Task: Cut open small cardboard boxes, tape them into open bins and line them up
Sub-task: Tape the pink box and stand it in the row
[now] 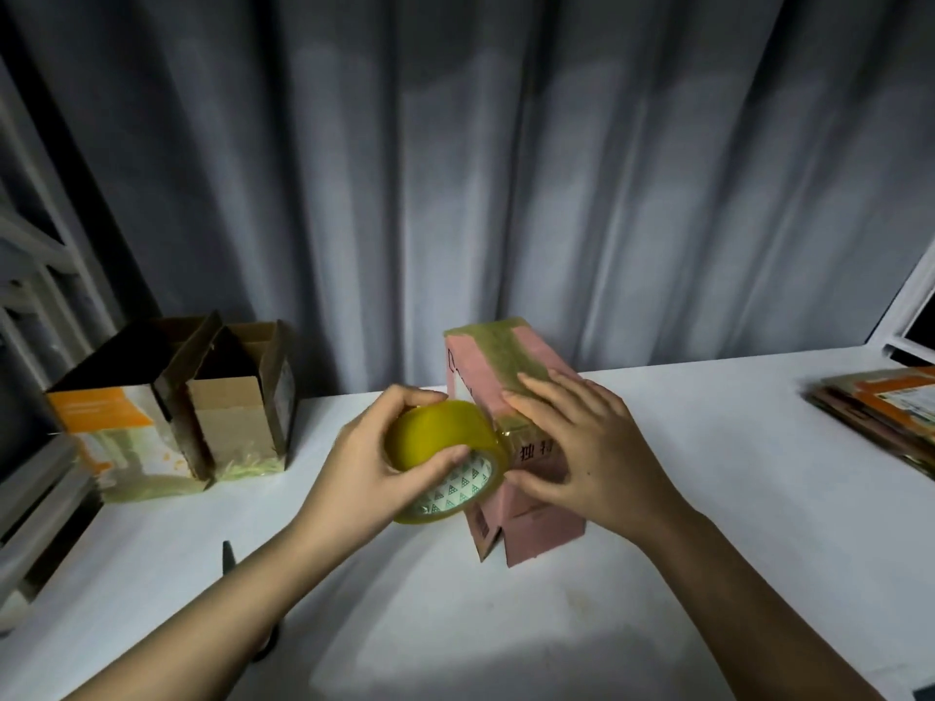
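Open white table (657,574) near and right of the pink box (536,528), which stands mid-table under both hands. Far left: two open bins (167,422) touching, blocking that corner. Scissors (228,554) lie near left, partly under the forearm. Flattened cardboard stack (880,422) occupies the far right edge.

My white table (708,498) runs wall to wall; grey curtains (455,169) hang behind it, dimly lit, a white frame (30,255) far left.

Glossy yellowish plastic tape roll (445,447), matt pink cardboard box (531,523), smooth white table (708,498).
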